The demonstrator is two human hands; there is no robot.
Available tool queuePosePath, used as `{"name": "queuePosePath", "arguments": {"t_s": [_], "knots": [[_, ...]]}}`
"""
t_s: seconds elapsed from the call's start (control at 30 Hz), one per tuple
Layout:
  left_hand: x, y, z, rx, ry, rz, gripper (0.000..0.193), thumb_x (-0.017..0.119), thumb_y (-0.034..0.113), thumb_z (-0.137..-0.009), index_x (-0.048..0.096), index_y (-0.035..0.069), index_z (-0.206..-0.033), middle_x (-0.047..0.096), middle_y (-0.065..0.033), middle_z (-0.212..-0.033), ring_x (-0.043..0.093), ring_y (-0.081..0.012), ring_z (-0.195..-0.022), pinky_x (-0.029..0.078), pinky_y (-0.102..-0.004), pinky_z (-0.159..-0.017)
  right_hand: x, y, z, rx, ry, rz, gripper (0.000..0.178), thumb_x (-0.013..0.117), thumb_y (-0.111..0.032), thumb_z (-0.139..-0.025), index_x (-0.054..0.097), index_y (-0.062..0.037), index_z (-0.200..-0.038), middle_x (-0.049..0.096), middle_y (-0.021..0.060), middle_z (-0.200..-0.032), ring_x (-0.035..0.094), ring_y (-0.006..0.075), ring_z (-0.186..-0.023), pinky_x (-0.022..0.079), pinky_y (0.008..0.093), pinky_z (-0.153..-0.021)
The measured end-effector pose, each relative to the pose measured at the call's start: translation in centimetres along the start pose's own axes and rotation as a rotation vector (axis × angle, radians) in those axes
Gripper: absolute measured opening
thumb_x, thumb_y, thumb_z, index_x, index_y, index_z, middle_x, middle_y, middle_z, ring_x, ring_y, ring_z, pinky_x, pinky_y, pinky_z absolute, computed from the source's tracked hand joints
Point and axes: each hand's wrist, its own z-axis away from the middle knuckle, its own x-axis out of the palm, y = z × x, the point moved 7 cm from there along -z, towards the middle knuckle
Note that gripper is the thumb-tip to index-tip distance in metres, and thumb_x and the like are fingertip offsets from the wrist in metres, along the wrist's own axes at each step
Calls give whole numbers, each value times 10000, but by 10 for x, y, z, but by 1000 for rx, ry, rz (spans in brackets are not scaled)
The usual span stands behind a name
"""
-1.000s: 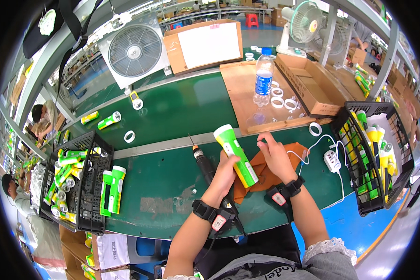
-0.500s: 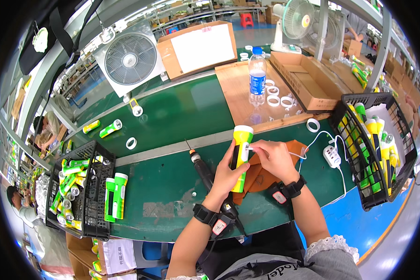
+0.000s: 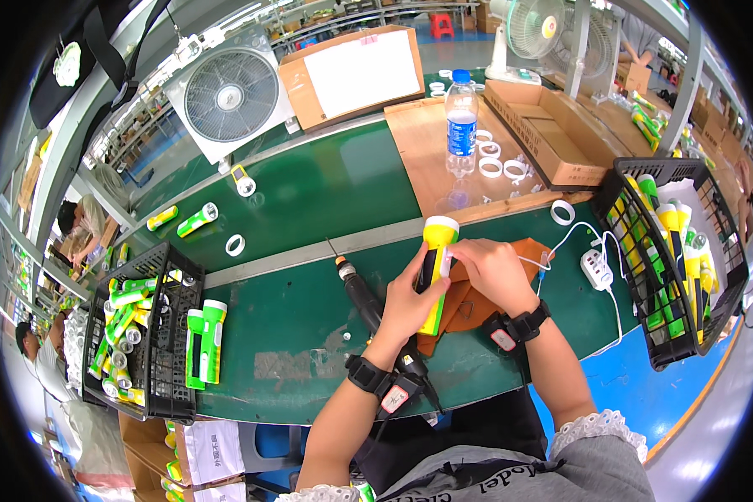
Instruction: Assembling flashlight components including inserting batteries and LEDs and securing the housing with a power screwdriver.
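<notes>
In front of me, my left hand [image 3: 410, 303] is wrapped round the body of a yellow flashlight [image 3: 440, 233] with black and white parts, its wide head pointing up and away. My right hand [image 3: 495, 272] is closed in a pinch against the flashlight's right side, where a small whitish piece shows by the fingertips. What the right fingers grip is mostly hidden. Under and beside both hands lies an orange-brown cloth [image 3: 468, 316]. A black power screwdriver [image 3: 361, 303] lies to the left of the left hand, partly under the forearm.
A white cable runs from near my right hand to a white power strip [image 3: 596, 269]. Black crates of flashlights stand at left [image 3: 176, 335] and right [image 3: 654, 341]. Two green-white flashlights [image 3: 212, 339] stand by the left crate. A water bottle [image 3: 461, 125] and white rings [image 3: 490, 167] sit on the board.
The flashlight has turned in my left hand, so its green side no longer shows and more black does. My right hand has shifted slightly up and closer against its side.
</notes>
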Motion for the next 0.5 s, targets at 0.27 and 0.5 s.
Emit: {"name": "queuePosePath", "arguments": {"t_s": [0.27, 0.5], "knots": [[-17, -28, -2, -186, 185, 519, 605, 543, 159, -826, 269, 52, -1354, 579, -95, -1006, 568, -139, -781, 462, -255, -676, -34, 11, -1, 235, 323, -251, 132, 564, 45, -731, 626, -24, -826, 628, 141, -767, 607, 291, -665, 493, 341, -608], [-16, -22, -4, -126, 62, 1021, 523, 396, 288, -879, 246, 130, -1354, 525, -115, -1134, 551, -143, -701, 481, -271, -584, -5, -18, -2, -27, 106, -146, 313, 596, 42, -678, 581, -53, -975, 570, 112, -965, 528, 318, -918, 431, 393, -784]]}}
